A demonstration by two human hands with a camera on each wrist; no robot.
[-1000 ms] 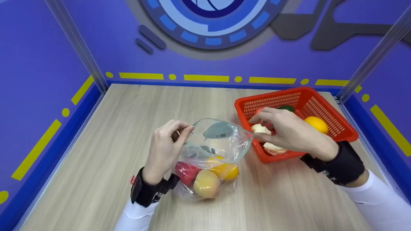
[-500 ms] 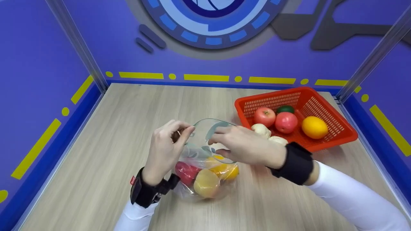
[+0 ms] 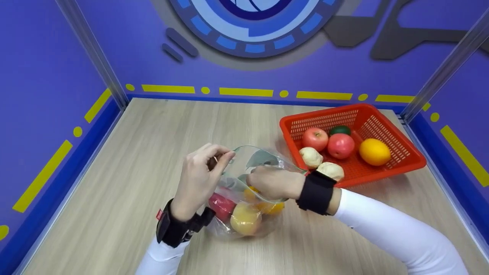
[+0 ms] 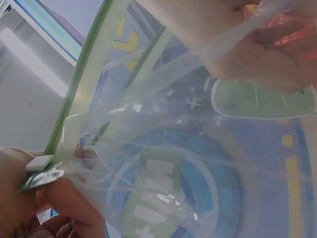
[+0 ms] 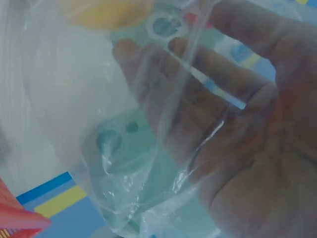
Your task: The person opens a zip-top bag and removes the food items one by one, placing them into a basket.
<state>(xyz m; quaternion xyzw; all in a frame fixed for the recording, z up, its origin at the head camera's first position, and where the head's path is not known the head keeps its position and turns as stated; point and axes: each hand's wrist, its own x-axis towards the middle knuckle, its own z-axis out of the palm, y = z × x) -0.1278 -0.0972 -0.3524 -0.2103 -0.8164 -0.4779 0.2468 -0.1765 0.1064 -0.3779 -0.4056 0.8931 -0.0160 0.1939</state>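
In the head view, a clear zip bag (image 3: 261,156) with a green-edged mouth and leaf-like prints stands on the table. Through its plastic show a red fruit (image 3: 221,206), a pale yellow fruit (image 3: 246,219) and orange-yellow fruit (image 3: 273,208). My left hand (image 3: 200,175) pinches the left side of the bag's mouth between thumb and fingers. A white slider (image 4: 39,162) shows by that grip in the left wrist view. My right hand (image 3: 275,181) reaches into the mouth. Seen through plastic in the right wrist view, its fingers (image 5: 218,69) are extended and hold nothing.
A red basket (image 3: 418,160) stands at the right. It contains an apple (image 3: 315,138), a pink-red fruit (image 3: 341,146), a dark green item (image 3: 340,130), an orange-yellow fruit (image 3: 375,152) and two lumpy cream-coloured pieces (image 3: 311,157). Blue-purple panels (image 3: 244,76) border the table.
My right hand has moved left from beside the basket, across the bag's mouth and down into it. The left hand keeps its pinch. The bag's rim has sagged slightly.
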